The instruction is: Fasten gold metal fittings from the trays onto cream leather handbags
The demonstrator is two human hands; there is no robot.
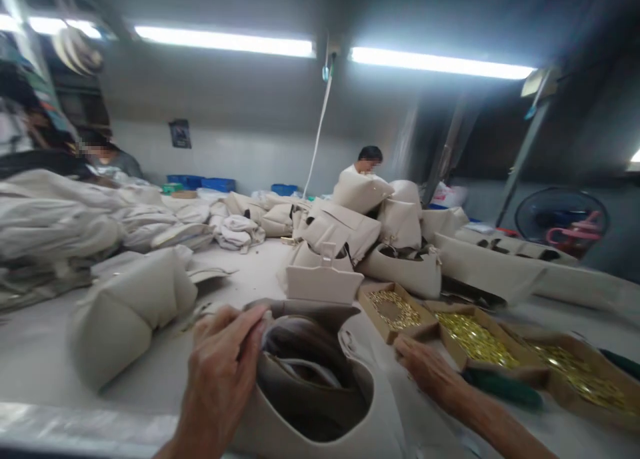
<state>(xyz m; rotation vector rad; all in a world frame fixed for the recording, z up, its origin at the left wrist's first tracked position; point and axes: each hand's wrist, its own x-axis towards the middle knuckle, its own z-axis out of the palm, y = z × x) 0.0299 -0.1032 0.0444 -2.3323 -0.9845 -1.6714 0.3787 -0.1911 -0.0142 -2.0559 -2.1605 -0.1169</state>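
Observation:
A cream bag (387,405) stands before me with its mouth open, showing a dark lining and an inner pocket. My left hand (225,352) pinches the bag's upper left rim between thumb and fingers. To the right of the bag, my right hand (420,362) has its fingers curled together beside the near corner of a cardboard box (387,332) of small gold parts. Whatever those fingers may hold is hidden. Further right are a second box (467,359) and a third box (555,385), both with gold pieces.
Another cream bag (125,319) lies on the table (40,372) at left. Cream bags (345,229) are piled beyond my hands, with crumpled pale bundles (55,225) at far left. A green object (505,387) lies by the boxes. People sit in the background.

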